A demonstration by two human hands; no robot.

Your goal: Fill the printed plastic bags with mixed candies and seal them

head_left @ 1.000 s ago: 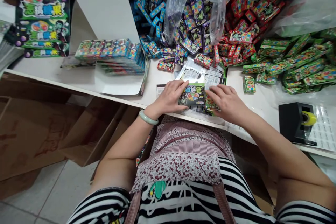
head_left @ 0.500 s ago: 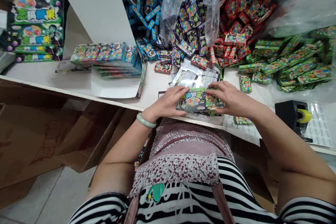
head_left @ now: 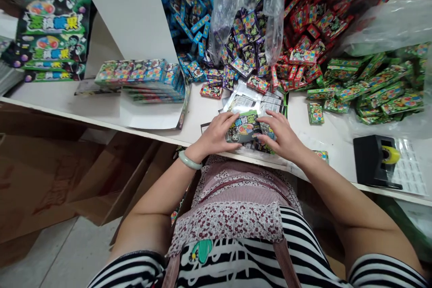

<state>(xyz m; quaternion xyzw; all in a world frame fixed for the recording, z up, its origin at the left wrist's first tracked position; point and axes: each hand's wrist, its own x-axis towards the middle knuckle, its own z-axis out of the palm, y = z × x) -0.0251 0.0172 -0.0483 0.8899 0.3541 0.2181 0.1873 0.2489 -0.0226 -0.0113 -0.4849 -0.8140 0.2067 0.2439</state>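
Note:
A dark candy packet with a green top edge and bright printing lies level between my hands at the table's front edge. My left hand grips its left end, thumb along the lower edge and fingers over the top. At its right end my right hand pinches the packet, thumb and fingers on its edge. Beneath lie flat printed bags, partly covered by my hands. Whether anything is inside the packet I cannot tell.
Piles of small candy boxes stand behind: blue, purple, red and green. A tray with stacked boxes is left, a tape dispenser right. Cardboard cartons stand below the table.
My right hand has moved slightly left, closer to my left hand. The small green box seen at the packet's right end no longer shows there. The view has shifted slightly.

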